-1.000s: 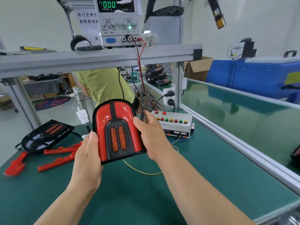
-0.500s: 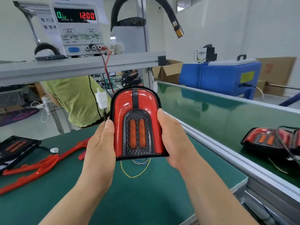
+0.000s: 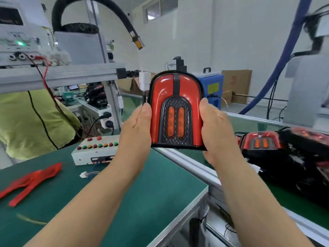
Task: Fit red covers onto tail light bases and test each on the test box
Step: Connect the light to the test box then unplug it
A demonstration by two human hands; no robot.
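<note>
I hold an assembled tail light (image 3: pixel 176 111), red cover on a black base with two orange strips, upright in front of me above the bench's right edge. My left hand (image 3: pixel 137 129) grips its left side and my right hand (image 3: pixel 215 129) grips its right side. A white connector (image 3: pixel 144 81) sticks up behind its top left corner. The white test box (image 3: pixel 94 150) with red, green and yellow buttons sits on the green mat left of my left hand. Loose red covers (image 3: pixel 32 182) lie at the mat's left.
Finished tail lights (image 3: pixel 258 143) are piled on the conveyor belt to the right. A power supply (image 3: pixel 19 43) stands on the aluminium shelf (image 3: pixel 71 75) with red and black leads hanging down. A person in a yellow-green shirt (image 3: pixel 26 122) is behind the bench. A small white plug (image 3: pixel 83 174) lies on the mat.
My view has swung right toward the conveyor. Both hands carried the tail light rightward and higher, from over the mat to above the bench's right edge. The grip stays the same.
</note>
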